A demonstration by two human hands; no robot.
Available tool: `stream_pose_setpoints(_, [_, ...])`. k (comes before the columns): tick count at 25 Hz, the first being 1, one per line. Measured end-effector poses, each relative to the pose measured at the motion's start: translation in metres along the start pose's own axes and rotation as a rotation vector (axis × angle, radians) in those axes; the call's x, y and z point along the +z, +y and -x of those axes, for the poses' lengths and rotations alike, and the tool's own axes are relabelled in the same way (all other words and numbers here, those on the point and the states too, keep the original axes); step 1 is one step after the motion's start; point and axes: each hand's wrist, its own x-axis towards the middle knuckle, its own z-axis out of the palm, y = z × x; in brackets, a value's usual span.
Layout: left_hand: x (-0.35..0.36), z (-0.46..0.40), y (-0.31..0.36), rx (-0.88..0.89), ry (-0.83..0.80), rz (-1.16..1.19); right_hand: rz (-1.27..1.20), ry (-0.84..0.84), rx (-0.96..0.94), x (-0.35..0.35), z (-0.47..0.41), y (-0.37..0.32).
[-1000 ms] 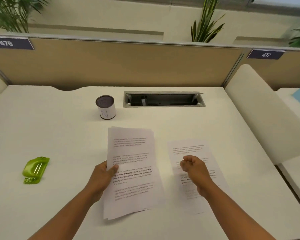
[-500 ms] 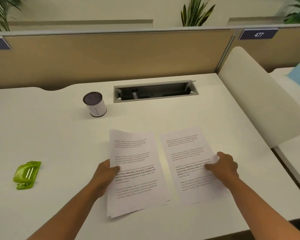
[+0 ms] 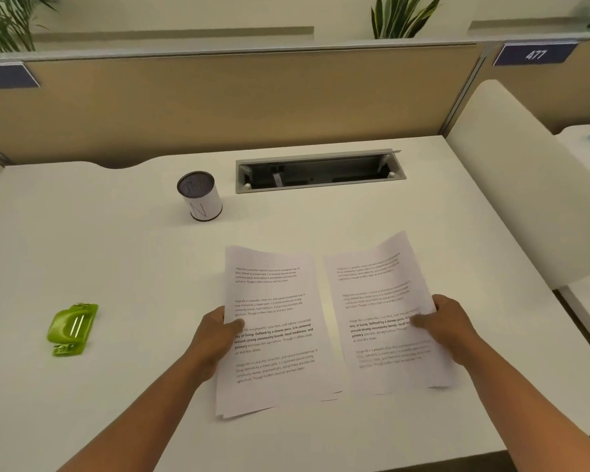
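A small stack of printed sheets (image 3: 273, 373) lies on the white desk (image 3: 116, 284) in front of me. My left hand (image 3: 215, 335) holds its left edge, thumb on top of the text. To the right, a single printed sheet (image 3: 372, 287) is lifted off the desk, its far end curling up. My right hand (image 3: 450, 321) grips its right edge, thumb on the page and fingers underneath.
A green hole punch (image 3: 71, 329) lies at the left. A white cylinder with a dark top (image 3: 200, 195) stands behind the papers, next to an open cable tray (image 3: 317, 172). A beige partition runs along the back and a white divider (image 3: 525, 185) closes the right side.
My right hand moved from the middle of the single sheet to its right edge, took hold and lifted it. The left hand kept its hold on the stack.
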Motion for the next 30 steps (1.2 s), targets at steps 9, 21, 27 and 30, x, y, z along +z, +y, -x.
stream_pose_setpoints(9, [-0.029, 0.003, 0.003, 0.029, 0.068, 0.052, -0.032, -0.122, -0.224, -0.003, 0.016, -0.053])
stream_pose_setpoints(21, [-0.042, 0.017, 0.023, 0.06, -0.147, 0.344, -0.556, -0.506, -0.161, 0.016, 0.048, -0.084])
stream_pose_setpoints(27, [-0.034, 0.031, 0.037, 0.075, -0.319, 0.488, -0.678, -0.56, -0.124, 0.051, 0.062, -0.09])
stream_pose_setpoints(30, [-0.033, 0.037, 0.043, 0.109, -0.364, 0.519, -0.744, -0.581, -0.141, 0.059, 0.066, -0.094])
